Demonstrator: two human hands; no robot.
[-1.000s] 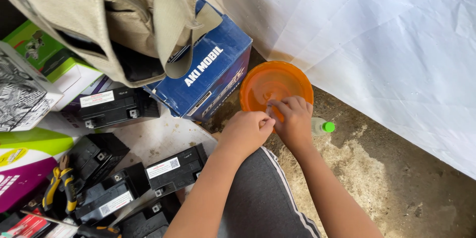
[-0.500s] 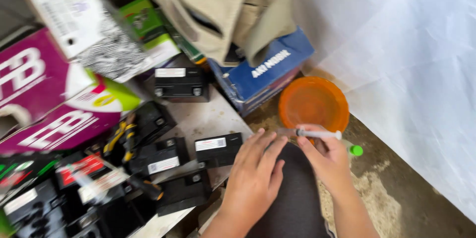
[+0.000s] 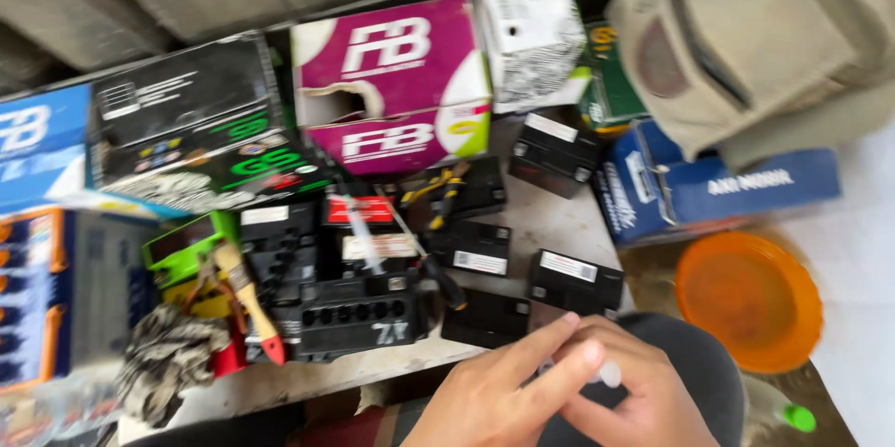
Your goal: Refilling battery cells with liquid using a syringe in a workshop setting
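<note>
My two hands meet at the bottom middle, above my dark grey knee. My right hand is curled around a small clear syringe, of which only a white end shows. My left hand reaches across it with fingers stretched out together, touching the right hand at the syringe; its grip is hidden. An orange plastic bowl sits on the ground to the right. Just beyond my fingertips lie small black batteries on a dirty white board.
Several more black batteries, a paintbrush, yellow-handled pliers and a rag crowd the board's left. Magenta, black, white and blue boxes stand behind, under a beige bag. A green-capped bottle lies bottom right.
The view has swung left and up, so the bowl and blue box now lie to the right. My hands came together low over my knee with the syringe, away from the bowl.
</note>
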